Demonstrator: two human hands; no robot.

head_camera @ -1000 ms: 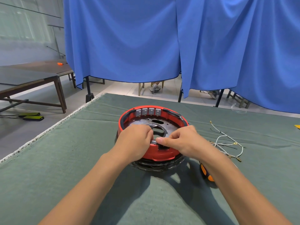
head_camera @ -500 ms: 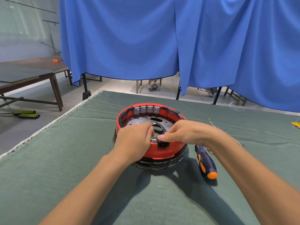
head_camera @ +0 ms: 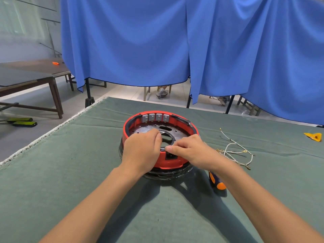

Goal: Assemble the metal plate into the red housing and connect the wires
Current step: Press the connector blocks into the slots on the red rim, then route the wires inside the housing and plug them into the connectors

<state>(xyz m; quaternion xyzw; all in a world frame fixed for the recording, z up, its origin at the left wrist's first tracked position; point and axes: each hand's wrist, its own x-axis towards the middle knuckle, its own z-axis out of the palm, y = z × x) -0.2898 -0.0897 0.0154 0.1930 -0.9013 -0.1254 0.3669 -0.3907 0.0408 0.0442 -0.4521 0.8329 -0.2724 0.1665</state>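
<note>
We see the red housing (head_camera: 168,161) sitting on the green cloth (head_camera: 70,172) that covers the table, near its middle, on top of a dark ring base (head_camera: 168,174). The metal plate (head_camera: 149,128) lies flat inside the housing, with a round opening at its centre. 4 grey connectors (head_camera: 155,117) line the housing's far inner wall.

Our left hand (head_camera: 142,149) rests over the housing's near left rim with its fingers curled down into the inside; we cannot tell what they hold. Our right hand (head_camera: 190,150) reaches in from the right, thumb and forefinger pinching a small metal part (head_camera: 162,149) at the near rim, just above a dark square slot (head_camera: 169,156) in the red wall.

The wires (head_camera: 235,151) lie in a loose white tangle on the cloth to the right, apart from the housing. A screwdriver (head_camera: 217,182) with a blue and orange handle lies beside the right forearm. A yellow scrap (head_camera: 313,136) sits at the far right.
</note>
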